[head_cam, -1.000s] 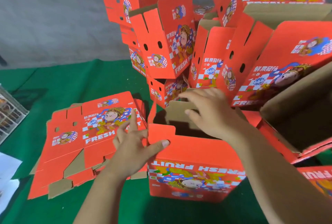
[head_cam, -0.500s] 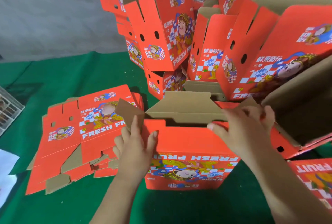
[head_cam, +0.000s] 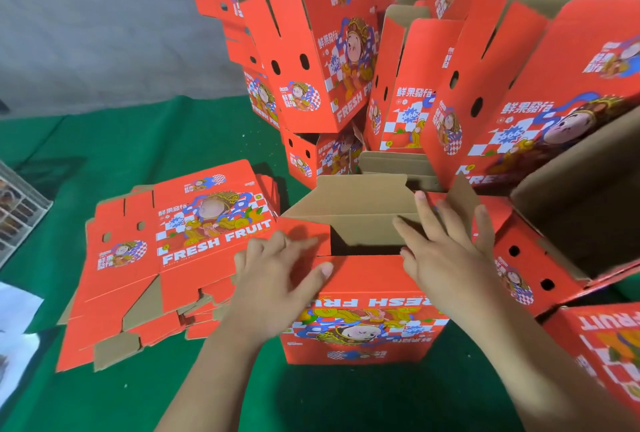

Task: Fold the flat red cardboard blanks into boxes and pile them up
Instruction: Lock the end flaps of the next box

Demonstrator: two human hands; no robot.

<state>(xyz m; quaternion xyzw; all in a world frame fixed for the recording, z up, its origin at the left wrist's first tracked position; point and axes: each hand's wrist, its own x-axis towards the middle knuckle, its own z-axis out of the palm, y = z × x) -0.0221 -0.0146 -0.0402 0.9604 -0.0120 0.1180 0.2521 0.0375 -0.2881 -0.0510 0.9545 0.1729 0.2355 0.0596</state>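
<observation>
Half-formed box (head_cam: pixel 363 293) stands on green surface (head_cam: pixel 156 154), beside flat blanks (head_cam: pixel 166 258). Left hand (head_cam: pixel 273 279) presses red side flap (head_cam: pixel 304 234), fingers straight; right hand (head_cam: pixel 446 251) flat on brown flaps (neither grips). Fold side flaps first, press evenly along creases

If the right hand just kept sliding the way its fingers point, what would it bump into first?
Most likely the brown back flap of the box being folded: the right hand points away from the person, over the open top. Depth is hard to judge; the piled boxes stand behind it.
</observation>
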